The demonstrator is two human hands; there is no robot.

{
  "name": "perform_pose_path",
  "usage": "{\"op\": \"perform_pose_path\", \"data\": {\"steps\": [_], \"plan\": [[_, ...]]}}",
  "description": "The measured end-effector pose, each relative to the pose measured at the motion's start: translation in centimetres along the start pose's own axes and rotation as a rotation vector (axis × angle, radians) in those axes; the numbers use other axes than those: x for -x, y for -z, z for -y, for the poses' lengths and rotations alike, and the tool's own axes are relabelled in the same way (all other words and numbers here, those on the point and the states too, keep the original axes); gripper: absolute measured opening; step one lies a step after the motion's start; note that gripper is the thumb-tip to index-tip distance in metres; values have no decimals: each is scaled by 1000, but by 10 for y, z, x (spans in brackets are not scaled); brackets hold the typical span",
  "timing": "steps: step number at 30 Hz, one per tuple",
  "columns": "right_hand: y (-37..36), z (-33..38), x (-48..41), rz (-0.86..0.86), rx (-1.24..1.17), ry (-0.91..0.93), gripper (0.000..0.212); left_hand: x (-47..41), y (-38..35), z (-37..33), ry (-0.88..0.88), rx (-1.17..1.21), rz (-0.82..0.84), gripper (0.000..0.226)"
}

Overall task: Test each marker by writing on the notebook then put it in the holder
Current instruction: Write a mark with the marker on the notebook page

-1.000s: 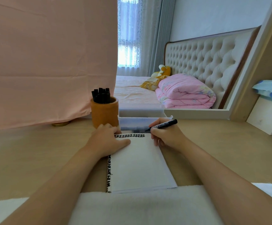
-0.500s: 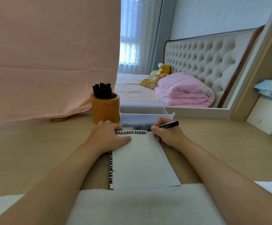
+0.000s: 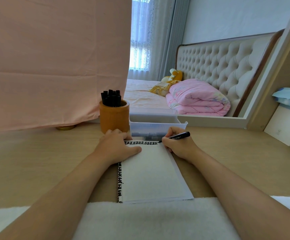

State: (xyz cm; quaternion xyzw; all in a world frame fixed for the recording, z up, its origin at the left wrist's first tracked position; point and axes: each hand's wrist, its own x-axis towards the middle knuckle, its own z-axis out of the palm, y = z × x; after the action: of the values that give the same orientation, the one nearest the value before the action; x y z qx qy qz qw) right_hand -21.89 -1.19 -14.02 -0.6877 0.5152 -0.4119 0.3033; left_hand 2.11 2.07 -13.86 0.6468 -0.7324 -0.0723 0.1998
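Note:
A white notebook [image 3: 151, 172] lies open on the wooden desk, with black marks along its top and left edges. My left hand [image 3: 118, 146] presses flat on its upper left corner. My right hand [image 3: 177, 144] grips a black marker [image 3: 179, 135], whose tip touches the page's top right corner at the end of the row of marks. Behind my left hand stands an orange-brown round holder [image 3: 114, 116] with several black markers [image 3: 111, 98] upright in it.
A clear plastic bin [image 3: 158, 126] sits just behind the notebook, right of the holder. Pink cloth [image 3: 54, 58] hangs at the back left. A mirror frame [image 3: 210, 118] and a white box [image 3: 286, 129] stand at the right. A white towel [image 3: 140, 220] covers the desk's near edge.
My right hand has lowered the marker's tip to the notebook's top right corner. My left hand has stayed on the notebook. The camera shifted slightly.

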Motion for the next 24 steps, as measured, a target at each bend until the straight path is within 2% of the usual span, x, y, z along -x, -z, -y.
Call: {"op": "perform_pose_path", "data": {"steps": [8,18,24], "plan": [[1,2,2,43,18,30,22,1,0,0,-2,7,-1,51],[0,2,1,-3,-30,13,17,1,0,-1,-2,2,-4,52],[1,2,3,53,20,47,19,1,0,0,0,-4,-3,52]]}}
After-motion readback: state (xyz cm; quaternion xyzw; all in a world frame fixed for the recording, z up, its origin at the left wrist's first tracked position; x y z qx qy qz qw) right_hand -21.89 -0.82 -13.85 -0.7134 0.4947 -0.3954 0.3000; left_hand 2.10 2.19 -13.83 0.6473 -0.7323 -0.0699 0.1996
